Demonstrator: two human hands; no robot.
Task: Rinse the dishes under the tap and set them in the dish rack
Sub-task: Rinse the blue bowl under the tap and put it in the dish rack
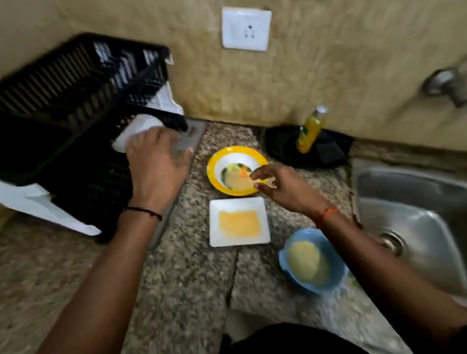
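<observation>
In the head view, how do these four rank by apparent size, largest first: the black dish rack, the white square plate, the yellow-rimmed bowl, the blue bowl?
1. black dish rack, by far the largest.
2-4. white square plate, blue bowl and yellow-rimmed bowl look alike in size; the blue bowl lies nearer the camera, so I leave these unranked.

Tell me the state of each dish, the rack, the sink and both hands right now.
Yellow-rimmed bowl: on counter, dirty.
Square white plate: on counter, yellow residue.
Blue bowl: beside sink, dirty.
Dish rack: tilted.
Sink: no dishes visible.
Left hand: at the rack, on something white.
Right hand: open over yellow-rimmed bowl.
</observation>
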